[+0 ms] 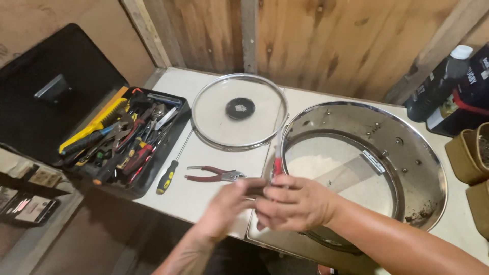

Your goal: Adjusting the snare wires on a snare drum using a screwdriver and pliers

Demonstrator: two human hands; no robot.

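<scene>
My left hand (224,206) and my right hand (295,203) meet over the front edge of the white table (204,196). Both pinch a small dark object (254,192) between their fingertips; it is blurred and I cannot tell what it is. Just behind the right hand stands a large shiny round metal shell (423,168) with an open centre. A short red piece (277,165) pokes up at its left rim. Red-handled pliers (214,174) lie on the table just left of my hands.
A round glass lid (214,119) with a black knob lies behind the pliers. A yellow-and-black-handled screwdriver (168,175) lies beside an open black toolbox (127,137) full of tools. Dark bottles (443,81) and tan blocks (471,153) stand at the right, against the wooden wall.
</scene>
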